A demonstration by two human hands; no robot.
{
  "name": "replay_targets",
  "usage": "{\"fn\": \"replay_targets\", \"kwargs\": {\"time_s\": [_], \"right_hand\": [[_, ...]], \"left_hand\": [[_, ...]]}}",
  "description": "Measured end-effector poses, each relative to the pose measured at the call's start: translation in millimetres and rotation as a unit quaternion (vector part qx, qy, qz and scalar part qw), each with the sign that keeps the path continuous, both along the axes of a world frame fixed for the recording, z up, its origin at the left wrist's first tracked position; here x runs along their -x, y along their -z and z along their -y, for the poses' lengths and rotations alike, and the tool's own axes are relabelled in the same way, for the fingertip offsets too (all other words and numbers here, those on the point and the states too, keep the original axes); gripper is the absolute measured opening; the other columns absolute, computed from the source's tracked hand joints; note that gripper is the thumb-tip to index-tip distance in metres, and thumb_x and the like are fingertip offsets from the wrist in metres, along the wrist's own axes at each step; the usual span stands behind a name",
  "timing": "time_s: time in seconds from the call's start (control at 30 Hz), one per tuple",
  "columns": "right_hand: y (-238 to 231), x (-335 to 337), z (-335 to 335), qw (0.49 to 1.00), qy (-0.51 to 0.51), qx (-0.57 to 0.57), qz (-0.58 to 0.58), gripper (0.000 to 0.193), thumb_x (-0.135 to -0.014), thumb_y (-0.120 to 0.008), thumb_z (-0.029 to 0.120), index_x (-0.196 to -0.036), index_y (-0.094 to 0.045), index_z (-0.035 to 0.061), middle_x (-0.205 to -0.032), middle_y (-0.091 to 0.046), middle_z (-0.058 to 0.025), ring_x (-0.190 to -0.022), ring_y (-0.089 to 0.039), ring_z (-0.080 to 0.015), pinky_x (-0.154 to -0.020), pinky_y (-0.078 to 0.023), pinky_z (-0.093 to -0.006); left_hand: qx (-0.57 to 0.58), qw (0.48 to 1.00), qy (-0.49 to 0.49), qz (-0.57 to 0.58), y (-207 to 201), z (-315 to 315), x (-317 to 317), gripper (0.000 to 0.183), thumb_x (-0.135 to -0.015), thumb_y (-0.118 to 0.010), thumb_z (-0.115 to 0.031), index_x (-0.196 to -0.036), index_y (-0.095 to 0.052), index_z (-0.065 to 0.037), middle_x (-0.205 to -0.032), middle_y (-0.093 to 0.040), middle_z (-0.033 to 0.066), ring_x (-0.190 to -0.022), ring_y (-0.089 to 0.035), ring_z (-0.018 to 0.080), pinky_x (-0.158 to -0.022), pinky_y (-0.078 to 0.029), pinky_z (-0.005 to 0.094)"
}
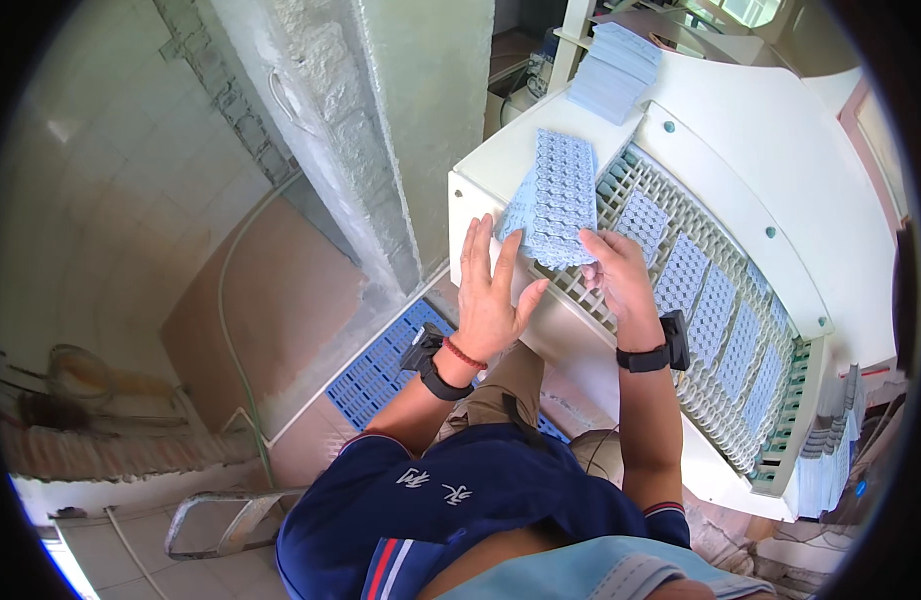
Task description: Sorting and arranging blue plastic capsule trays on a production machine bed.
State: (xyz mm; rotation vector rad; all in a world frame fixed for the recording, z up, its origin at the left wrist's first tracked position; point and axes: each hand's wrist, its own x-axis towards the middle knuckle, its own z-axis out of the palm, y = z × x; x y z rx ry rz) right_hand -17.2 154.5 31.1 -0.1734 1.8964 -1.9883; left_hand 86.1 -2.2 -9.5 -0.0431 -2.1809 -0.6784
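Note:
My right hand [618,272] pinches the near right corner of a light blue perforated sheet [565,185] between thumb and fingers. That sheet lies over more sheets of the same kind [519,208], fanned out to its left on the corner of a white machine. My left hand [491,285] has its fingers stretched out and spread, with the fingertips close by the left edge of the fanned sheets. Whether they touch it I cannot tell. Several more perforated sheets [682,272] lie in a row on the machine's slatted white conveyor [716,408], right of my right hand.
The white machine housing [726,95] curves round the conveyor. A stack of pale blue sheets [614,70] rests at its far end, another stack [823,470] at the near right. A blue plastic grating [381,365] covers floor to the left, near a concrete pillar [331,130].

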Motion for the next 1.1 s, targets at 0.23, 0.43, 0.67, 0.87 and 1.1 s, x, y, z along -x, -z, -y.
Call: {"fn": "replay_targets", "kwargs": {"time_s": [0.23,0.43,0.67,0.87,1.1], "right_hand": [[-1,-5,13,1.0,0.019,0.004,-0.013,0.023,-0.084,-0.064,0.022,-0.078,-0.06,-0.0007,-0.064,-0.057,-0.0025,-0.048,-0.049,-0.0074,-0.04,-0.038,-0.0201],[-14,7,11,0.982,0.01,-0.161,-0.098,0.025,-0.083,-0.065,0.021,-0.075,-0.059,-0.0019,-0.059,-0.056,-0.0054,-0.044,-0.047,-0.0079,-0.038,-0.035,-0.0205],[-6,-14,-42,0.994,0.041,-0.059,-0.077,0.025,-0.085,-0.062,0.024,-0.079,-0.059,0.0001,-0.059,-0.051,0.001,-0.043,-0.042,-0.0048,-0.039,-0.032,-0.018],[24,-90,-105,0.994,0.071,0.031,-0.075,0.018,-0.086,-0.062,0.021,-0.082,-0.06,0.0033,-0.063,-0.057,0.0017,-0.047,-0.044,-0.0017,-0.043,-0.033,-0.0163],[70,-171,-129,0.995,0.099,-0.011,-0.024,0.018,-0.087,-0.062,0.02,-0.087,-0.061,0.0014,-0.062,-0.055,0.0029,-0.048,-0.045,-0.001,-0.044,-0.036,-0.0165]], "left_hand": [[-0.127,0.991,0.036,0.002,16,-2,-14,0.06,-0.085,-0.059,-0.032,-0.126,-0.038,0.006,-0.135,-0.029,0.0291,-0.122,-0.034,0.0429,-0.101,-0.029,0.0474],[-0.145,0.988,0.05,0.029,33,2,-26,0.06,-0.084,-0.06,-0.03,-0.126,-0.037,0.006,-0.134,-0.03,0.0287,-0.122,-0.033,0.0437,-0.101,-0.029,0.0476],[-0.24,0.96,0.143,0.031,47,-1,-44,0.048,-0.086,-0.057,-0.021,-0.124,-0.041,0.004,-0.13,-0.04,0.0225,-0.117,-0.045,0.0336,-0.092,-0.043,0.0401],[-0.596,0.658,0.431,0.163,63,-34,-47,0.046,-0.094,-0.048,-0.019,-0.13,-0.034,0.004,-0.124,-0.046,0.019,-0.114,-0.049,0.0275,-0.089,-0.047,0.0356],[-0.687,0.375,0.546,0.3,51,-84,-41,0.052,-0.099,-0.026,-0.035,-0.13,-0.033,0.006,-0.128,-0.046,0.0196,-0.115,-0.05,0.0253,-0.098,-0.04,0.0394]]}}
